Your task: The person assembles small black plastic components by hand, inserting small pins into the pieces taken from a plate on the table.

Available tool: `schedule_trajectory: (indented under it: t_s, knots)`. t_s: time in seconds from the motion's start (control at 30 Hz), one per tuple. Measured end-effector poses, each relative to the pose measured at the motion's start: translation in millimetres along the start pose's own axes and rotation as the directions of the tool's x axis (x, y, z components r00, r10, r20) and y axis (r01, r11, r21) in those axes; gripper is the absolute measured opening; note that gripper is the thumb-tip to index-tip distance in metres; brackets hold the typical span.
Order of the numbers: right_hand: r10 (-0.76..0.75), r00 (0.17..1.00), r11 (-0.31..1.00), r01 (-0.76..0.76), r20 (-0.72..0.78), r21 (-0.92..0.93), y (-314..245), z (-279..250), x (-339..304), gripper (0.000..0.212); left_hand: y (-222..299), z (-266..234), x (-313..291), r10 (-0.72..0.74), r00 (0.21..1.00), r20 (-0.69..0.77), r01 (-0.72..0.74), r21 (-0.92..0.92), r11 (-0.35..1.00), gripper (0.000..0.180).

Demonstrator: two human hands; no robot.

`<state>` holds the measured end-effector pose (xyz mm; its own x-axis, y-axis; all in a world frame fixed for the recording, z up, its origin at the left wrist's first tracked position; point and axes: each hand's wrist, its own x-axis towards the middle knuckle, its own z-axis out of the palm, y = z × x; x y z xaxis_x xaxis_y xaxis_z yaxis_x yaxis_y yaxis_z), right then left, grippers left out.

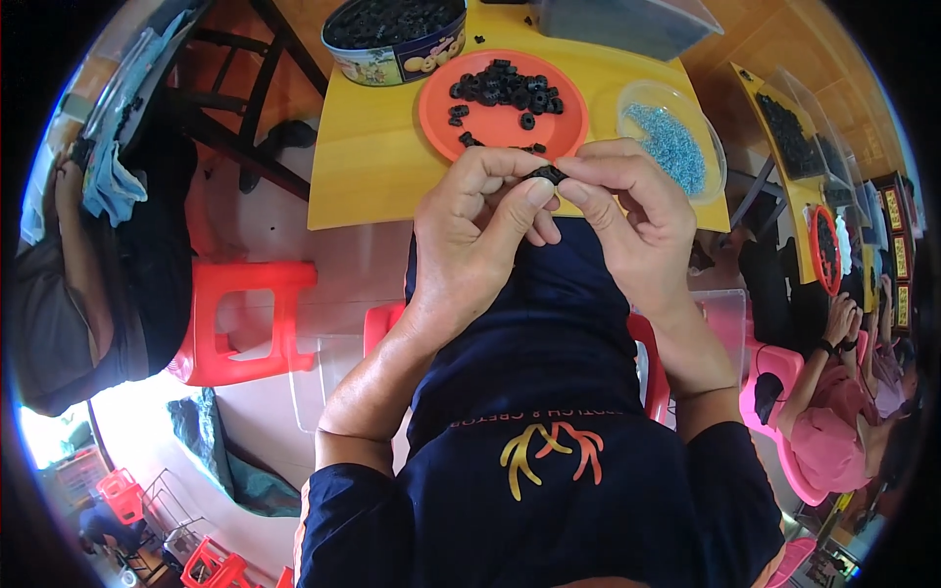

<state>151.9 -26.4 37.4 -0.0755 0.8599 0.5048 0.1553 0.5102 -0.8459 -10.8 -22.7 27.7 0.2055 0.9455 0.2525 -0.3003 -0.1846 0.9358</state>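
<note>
Just beyond the near edge of the yellow table, both hands come together on one small black part [549, 174]. My left hand [475, 211] pinches it between thumb and forefinger. From the other side, my right hand [632, 201] grips it with thumb and fingertips; the part is mostly covered by the fingers, so its exact shape does not show. Right behind the hands lies an orange-red plate [441, 118] with a heap of black ring-shaped parts [505, 86]. To its right, a clear round tub [714, 147] holds many tiny bluish, shiny pieces [668, 147].
A printed oval tin [397, 61] full of black parts stands at the table's [358, 167] back left. A grey bin [632, 24] is at the back right. Red stools [245, 323] stand on the left. People sit on both sides, one in pink [828, 441] at another table.
</note>
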Motion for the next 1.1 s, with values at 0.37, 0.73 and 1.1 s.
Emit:
schedule_trajectory:
  t_s: [0.37, 0.73, 1.1]
  knots:
    - [-0.004, 0.997, 0.994, 0.012, -0.077, 0.108, 1, 16, -2, 0.010, -4, 2, 0, 0.005, 0.999, -0.050, -0.005, -0.007, 1.000, 0.016]
    - [-0.137, 0.969, 0.969, 0.174, 0.206, -0.175, 5, -10, 20, 0.010, -5, -5, 3, -0.082, 0.995, 0.050, 0.084, -0.040, 0.996, 0.010]
    - [0.016, 0.981, 1.000, -0.019, 0.192, 0.014, 6, -11, 18, 0.005, -10, -5, 6, -0.068, 0.998, 0.017, 0.069, -0.050, 0.996, 0.011]
